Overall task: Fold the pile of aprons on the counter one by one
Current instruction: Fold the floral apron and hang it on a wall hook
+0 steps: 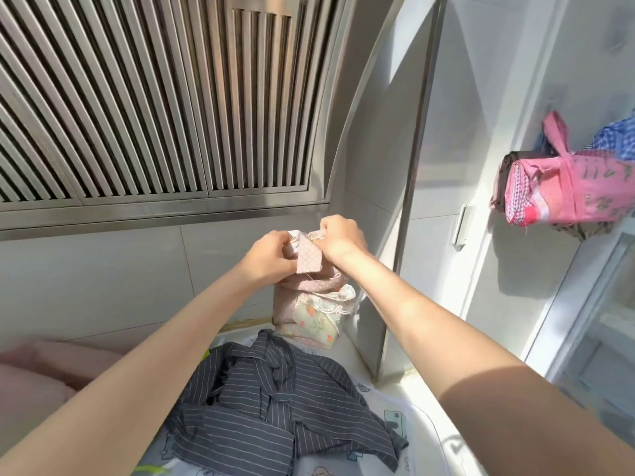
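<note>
I hold a pink dotted apron (311, 297) up in front of me, its floral pocket and lace trim hanging down to the counter. My left hand (271, 254) and my right hand (338, 237) are raised close together, both pinching its top edge and a dotted strap (308, 257) that dangles between them. Below my arms a dark grey pinstriped apron (275, 403) lies crumpled on the counter's patterned cover (388, 417).
A steel range hood (154, 108) with slatted filters looms above and behind. A steel panel (405, 235) stands at right. Folded pink and checked cloths (567, 190) are stacked on a white shelf at right. Something pink and blurred lies at the left edge (37, 365).
</note>
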`<state>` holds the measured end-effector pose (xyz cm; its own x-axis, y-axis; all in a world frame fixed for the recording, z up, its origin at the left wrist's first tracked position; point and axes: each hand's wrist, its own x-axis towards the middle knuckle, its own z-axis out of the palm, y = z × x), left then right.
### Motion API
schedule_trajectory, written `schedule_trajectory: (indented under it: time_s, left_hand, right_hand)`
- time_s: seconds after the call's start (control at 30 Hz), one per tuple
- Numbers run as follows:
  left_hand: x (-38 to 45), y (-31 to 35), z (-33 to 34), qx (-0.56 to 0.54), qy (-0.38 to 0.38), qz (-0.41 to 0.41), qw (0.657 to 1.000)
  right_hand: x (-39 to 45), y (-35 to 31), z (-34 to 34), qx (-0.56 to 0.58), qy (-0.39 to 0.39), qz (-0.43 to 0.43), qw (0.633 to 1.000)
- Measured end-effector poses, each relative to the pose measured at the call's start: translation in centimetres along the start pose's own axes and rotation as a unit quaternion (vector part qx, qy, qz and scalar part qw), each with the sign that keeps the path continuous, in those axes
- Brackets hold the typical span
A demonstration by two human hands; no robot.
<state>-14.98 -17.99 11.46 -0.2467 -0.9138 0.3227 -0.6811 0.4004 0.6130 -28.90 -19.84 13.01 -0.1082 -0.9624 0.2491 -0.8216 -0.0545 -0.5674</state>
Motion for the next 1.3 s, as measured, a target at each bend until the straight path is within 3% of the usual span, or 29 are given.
schedule_trajectory:
  time_s: [0.13,0.2,0.3,0.4,0.43,0.5,0.57,0.67,0.8,0.93,1.1,1.2,1.3]
  left_hand:
    - [-0.4,-0.7,-1.0,0.138,0.026,0.100,0.985]
    - [-0.9,-1.7,-2.0,0.112,0.046,0.100,0.988]
    - [-1.4,-3.0,-2.6,-0.019,0.046,0.075,0.996]
    - [-1.6,-2.0,-2.2,-0.158,0.039,0.001,0.987]
    - [-1.6,-1.5,-1.7,-0.241,0.023,-0.021,0.970]
    - [-1.8,-0.2,-0.6,-0.423,-0.021,-0.084,0.902]
    - [-1.6,-0.4,0.2,-0.462,-0.051,-0.110,0.878]
    - [-1.1,-0.9,-0.4,-0.423,-0.102,-0.137,0.890]
    - [-0.8,-1.1,-1.5,-0.371,-0.192,-0.129,0.899]
    - [-0.7,-0.1,-0.1,-0.387,-0.145,-0.100,0.905]
    - [-0.5,-0.9,-0.6,-0.509,-0.092,-0.135,0.845]
    - [-0.4,-1.4,-1.0,-0.557,-0.067,-0.158,0.812]
    - [0.0,-1.0,-1.0,-0.562,-0.057,-0.169,0.807]
  right_hand:
    - [0.2,0.4,-1.0,0.079,0.004,0.006,0.997]
    - [0.3,0.9,-1.6,0.189,0.001,0.007,0.982]
    - [0.2,1.1,-2.3,0.320,-0.026,-0.019,0.947]
    - [-0.1,0.9,-2.8,0.445,-0.059,-0.022,0.894]
    - [-0.2,0.9,-2.9,0.481,-0.063,-0.021,0.874]
    - [-0.1,0.6,-3.3,0.516,-0.058,-0.034,0.854]
    - [0.1,0.6,-3.6,0.471,-0.029,-0.054,0.880]
    - [0.0,1.6,-3.6,0.354,0.054,-0.063,0.932]
    - [-0.2,1.9,-4.3,0.217,0.125,-0.070,0.965]
    - [-0.4,0.5,-4.8,0.139,0.085,-0.097,0.982]
    - [0.0,0.3,-6.5,0.274,0.102,-0.130,0.948]
    - [-0.7,1.0,-6.8,0.278,-0.002,-0.189,0.942]
    - [-2.0,0.8,-6.3,0.253,-0.082,-0.222,0.938]
